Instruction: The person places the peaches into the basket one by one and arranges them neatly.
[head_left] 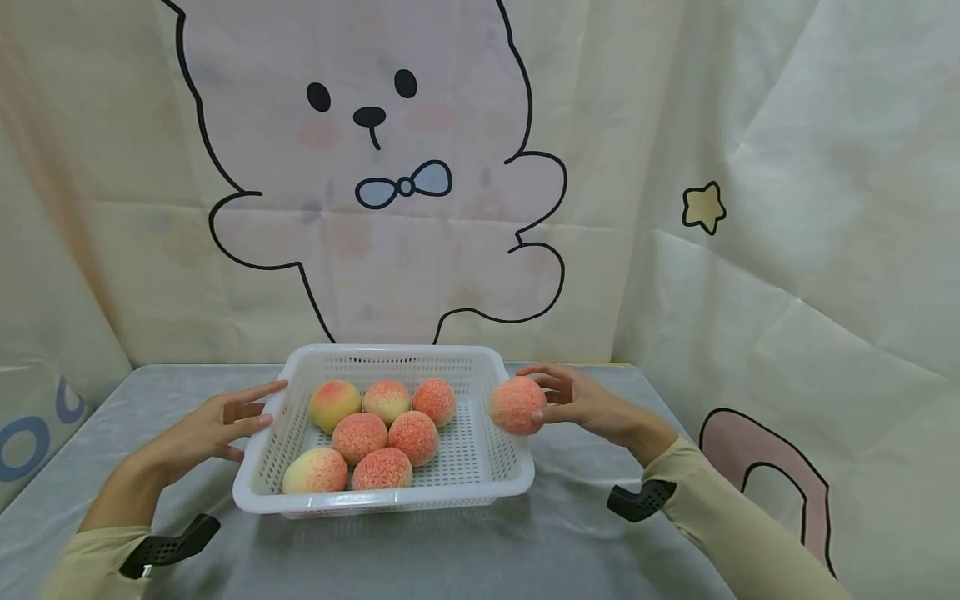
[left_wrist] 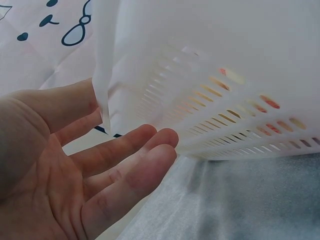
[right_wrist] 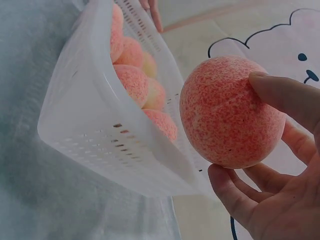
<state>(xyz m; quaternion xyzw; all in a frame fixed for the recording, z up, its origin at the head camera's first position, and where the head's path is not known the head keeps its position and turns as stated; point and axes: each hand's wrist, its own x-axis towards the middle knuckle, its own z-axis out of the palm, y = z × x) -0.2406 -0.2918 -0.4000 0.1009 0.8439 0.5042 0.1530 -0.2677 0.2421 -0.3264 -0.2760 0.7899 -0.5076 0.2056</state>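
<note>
A white plastic basket (head_left: 480, 493) with slotted walls stands on the table, holding several round peaches (head_left: 360, 437), red-speckled with some yellow. My right hand (head_left: 577, 404) grips another peach (head_left: 516, 406) between thumb and fingers, above the basket's right rim. In the right wrist view this peach (right_wrist: 232, 112) is clear of the basket wall (right_wrist: 125, 150). At the basket's left side is my left hand (head_left: 213, 429), its digits loosely extended at the rim. The left wrist view shows its fingers (left_wrist: 135, 175) below the rim, beside the outer wall (left_wrist: 240, 45); their exact contact is unclear.
A grey cloth covers the table (head_left: 420, 554). Behind it hangs a pale curtain (head_left: 600, 100) with a cartoon bear, and more curtain encloses both sides. A black strap piece (head_left: 642, 500) sits at the right wrist, with another strap piece (head_left: 171, 546) at the left.
</note>
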